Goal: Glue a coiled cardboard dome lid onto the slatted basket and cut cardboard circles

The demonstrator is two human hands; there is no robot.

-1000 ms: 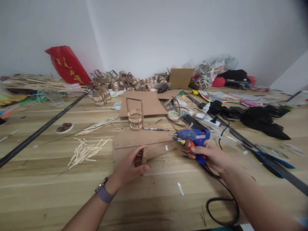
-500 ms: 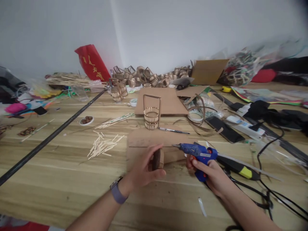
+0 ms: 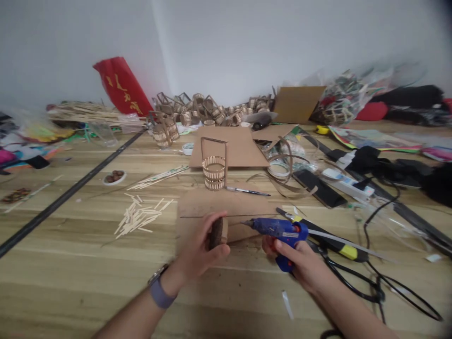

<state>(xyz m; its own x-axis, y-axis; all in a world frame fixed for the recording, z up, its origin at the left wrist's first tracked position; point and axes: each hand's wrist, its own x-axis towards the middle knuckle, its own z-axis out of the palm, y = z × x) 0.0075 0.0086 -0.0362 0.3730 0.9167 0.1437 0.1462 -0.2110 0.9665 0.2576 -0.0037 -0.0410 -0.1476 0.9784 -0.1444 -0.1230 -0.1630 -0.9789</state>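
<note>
Bench: wood top, cluttered along the back and both sides. Large cardboard sheet lies flat mid-bench; a second cardboard piece lies nearer the person, partly under the hands' work area. Blue glue gun is up over the bench, right of center, nozzle aimed left at the brown piece, gap between them. Right hand gripped around its handle; trigger state: can't tell. Left hand has the piece pinched between thumb and fingers. Slatted bucket with tall handle stands upright just beyond. Black phone lies to the right. Loose short sticks in a pile, left side. Brown piece: thick, dark-edged, held on edge above the near cardboard. Pen lies right of the bucket base. White strip on bare wood, near side.
</note>
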